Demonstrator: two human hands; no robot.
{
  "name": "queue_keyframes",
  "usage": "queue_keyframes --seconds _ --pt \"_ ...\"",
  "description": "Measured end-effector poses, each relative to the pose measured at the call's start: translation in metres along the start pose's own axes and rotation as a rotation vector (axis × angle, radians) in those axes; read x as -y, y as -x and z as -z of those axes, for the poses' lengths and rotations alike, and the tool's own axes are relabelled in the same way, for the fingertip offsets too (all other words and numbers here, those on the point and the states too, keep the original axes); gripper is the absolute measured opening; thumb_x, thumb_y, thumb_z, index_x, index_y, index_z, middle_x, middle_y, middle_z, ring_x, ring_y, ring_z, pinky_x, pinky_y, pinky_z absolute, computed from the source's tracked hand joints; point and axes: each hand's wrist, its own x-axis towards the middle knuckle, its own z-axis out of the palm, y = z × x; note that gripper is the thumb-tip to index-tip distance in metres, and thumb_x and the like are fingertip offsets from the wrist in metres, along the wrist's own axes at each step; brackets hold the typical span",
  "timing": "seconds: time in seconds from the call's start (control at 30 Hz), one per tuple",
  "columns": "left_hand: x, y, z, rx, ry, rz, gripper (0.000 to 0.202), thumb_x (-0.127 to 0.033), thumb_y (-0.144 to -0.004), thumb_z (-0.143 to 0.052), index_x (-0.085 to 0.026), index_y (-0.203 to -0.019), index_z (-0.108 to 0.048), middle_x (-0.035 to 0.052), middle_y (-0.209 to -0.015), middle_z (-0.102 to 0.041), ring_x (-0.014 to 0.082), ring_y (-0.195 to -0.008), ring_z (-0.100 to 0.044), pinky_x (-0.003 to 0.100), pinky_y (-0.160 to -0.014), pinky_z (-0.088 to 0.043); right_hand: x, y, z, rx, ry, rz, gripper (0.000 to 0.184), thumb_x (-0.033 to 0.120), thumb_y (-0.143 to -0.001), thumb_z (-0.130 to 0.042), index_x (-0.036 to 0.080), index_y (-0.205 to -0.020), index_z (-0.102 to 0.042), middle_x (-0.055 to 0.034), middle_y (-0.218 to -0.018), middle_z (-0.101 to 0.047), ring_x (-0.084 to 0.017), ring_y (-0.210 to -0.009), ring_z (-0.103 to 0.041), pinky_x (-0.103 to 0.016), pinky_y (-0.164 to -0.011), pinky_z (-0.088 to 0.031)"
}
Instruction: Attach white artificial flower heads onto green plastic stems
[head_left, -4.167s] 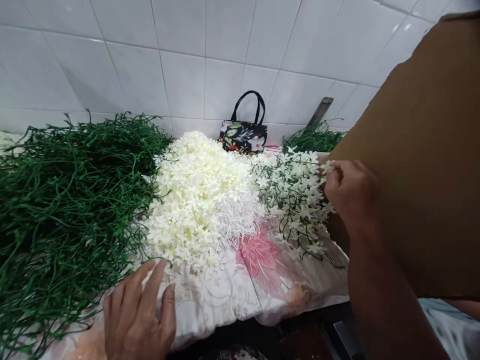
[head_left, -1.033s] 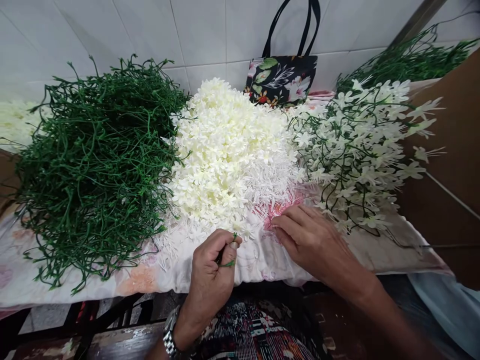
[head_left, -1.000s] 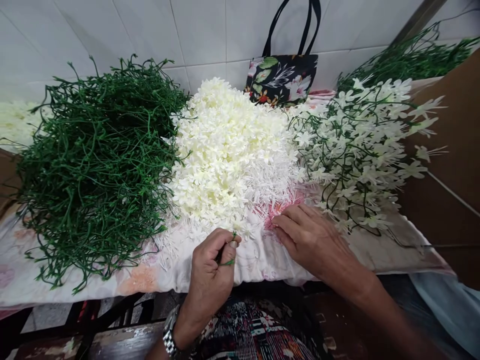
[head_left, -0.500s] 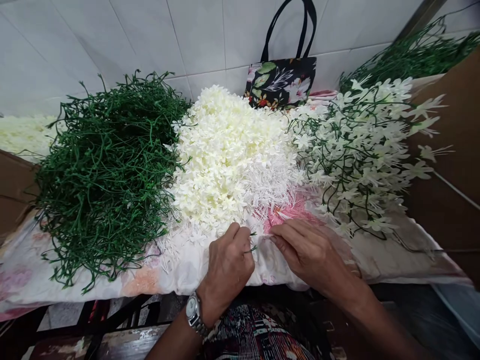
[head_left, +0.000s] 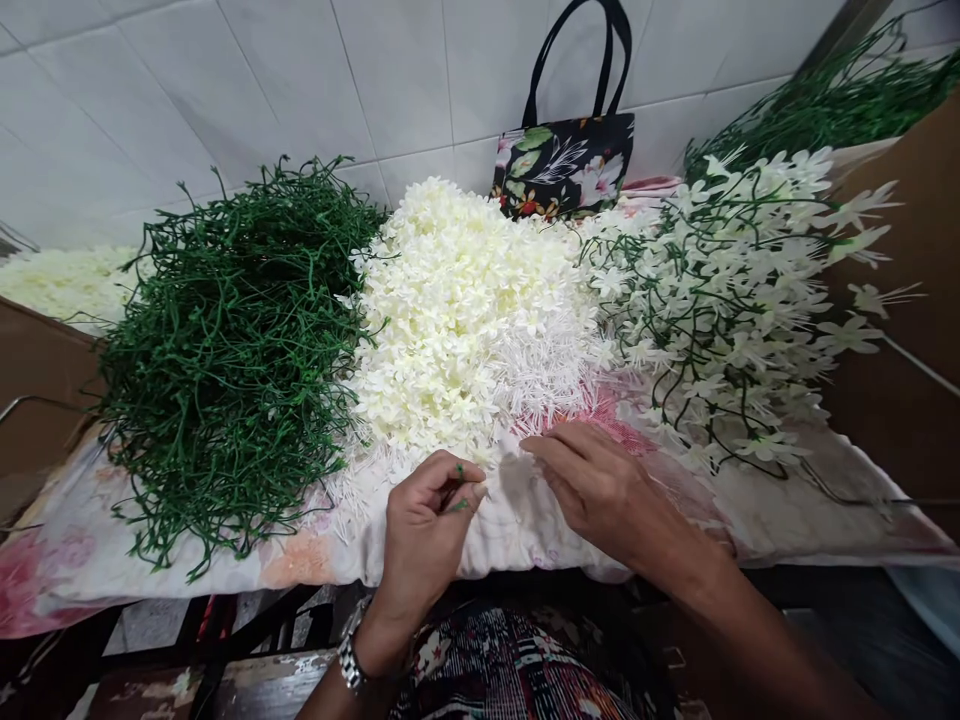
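Observation:
My left hand (head_left: 429,520) is closed in a pinch over the front of the cloth. Green tips of an artificial flower stem (head_left: 460,471) poke out between its thumb and fingers; most of the stem is hidden by the hand. To its right, my right hand (head_left: 604,485) has its fingers pressed together, and what they hold, if anything, cannot be made out. Just beyond the right fingertips lie thin white artificial stamens (head_left: 546,370). Behind both hands rises a heap of creamy white artificial blossoms (head_left: 442,310).
Green artificial stems (head_left: 232,370) are piled at left. Finished-looking white flowers on stems (head_left: 735,310) spread at right. A floral tote bag (head_left: 566,165) leans on the tiled wall. Cardboard (head_left: 900,400) flanks the flowered cloth (head_left: 300,560), with more stems (head_left: 817,110) at back right.
My left hand has turned over, showing its thumb and fingertips, and shifted slightly left. My right hand has moved a little up and left. The view has shifted slightly.

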Motion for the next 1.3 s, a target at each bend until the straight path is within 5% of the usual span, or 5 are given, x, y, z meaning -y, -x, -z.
queue_keyframes --seconds 0.17,0.37,0.7,1.03,1.3 --pt "0.0 0.001 -0.001 -0.048 0.521 0.388 0.01 -0.018 -0.057 -0.073 -0.014 -0.062 -0.066 -0.007 -0.046 -0.043 0.0012 -0.037 -0.025 0.016 -0.038 -0.018 0.017 0.001 0.011 -0.133 -0.343 -0.099 0.018 0.007 -0.085 -0.047 0.017 -0.098 -0.052 -0.003 -0.078 -0.06 -0.012 -0.07 -0.056 -0.023 -0.061 -0.046" --pt "0.001 0.005 -0.003 -0.028 0.813 0.471 0.017 -0.018 -0.052 -0.08 -0.014 -0.059 -0.065 -0.0073 -0.046 -0.043 -0.0009 -0.036 -0.024 0.013 -0.036 -0.018 0.046 -0.008 0.015 -0.116 -0.581 -0.12 0.012 0.006 -0.084 -0.049 0.016 -0.086 -0.055 -0.0013 -0.071 -0.056 -0.01 -0.064 -0.054 -0.021 -0.056 -0.045" --pt "0.008 0.011 -0.004 -0.043 0.71 0.356 0.016 -0.024 -0.055 -0.08 -0.016 -0.06 -0.067 -0.0055 -0.047 -0.047 0.0031 -0.041 -0.033 0.015 -0.039 -0.027 0.059 -0.014 0.004 -0.185 -0.458 -0.087 0.025 0.008 -0.085 -0.044 0.019 -0.107 -0.052 -0.0037 -0.083 -0.065 -0.014 -0.077 -0.064 -0.024 -0.065 -0.053" --pt "0.02 0.019 -0.002 0.001 0.358 -0.009 0.005 -0.021 -0.074 -0.068 -0.018 -0.07 -0.068 0.0002 -0.068 -0.062 0.0117 -0.065 -0.054 0.021 -0.062 -0.043 0.058 -0.007 -0.002 -0.18 -0.46 -0.114 0.019 0.007 -0.085 -0.044 0.019 -0.098 -0.051 -0.001 -0.076 -0.063 -0.011 -0.066 -0.062 -0.022 -0.059 -0.051" --pt "0.007 0.017 -0.006 -0.088 0.727 0.407 0.021 -0.025 -0.055 -0.079 -0.014 -0.058 -0.062 -0.0062 -0.047 -0.045 0.0028 -0.039 -0.031 0.015 -0.038 -0.026 0.054 -0.001 -0.001 -0.126 -0.537 -0.171 0.017 0.013 -0.084 -0.052 0.019 -0.1 -0.05 -0.0014 -0.082 -0.062 -0.01 -0.068 -0.06 -0.02 -0.061 -0.05"
